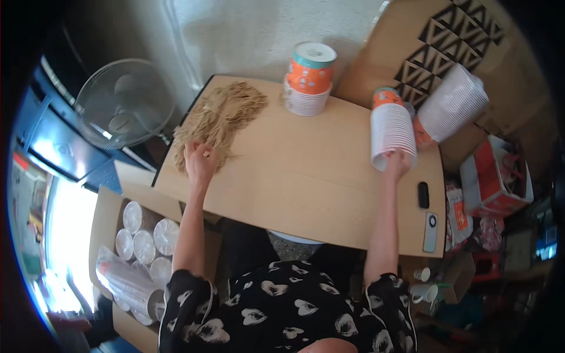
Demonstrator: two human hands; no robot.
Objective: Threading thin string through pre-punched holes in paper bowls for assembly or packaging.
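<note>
right hand [398, 163] clamped under tilted cup stack [392, 135], long axis away across bench [306, 182]; left hand [199, 162] loosely open, left of stack, on wooden sticks [220, 117].

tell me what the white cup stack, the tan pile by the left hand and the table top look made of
Cup stack: probably paper, matte white with fine stacked rims and an orange printed cup on top; thin plastic is possible.
Tan pile: thin pale sticks, likely wood, dull and tangled; the left hand rests on its edge.
Table top: looks like cardboard, flat brown with a crease line.
The right hand grips the stack's base.
</note>
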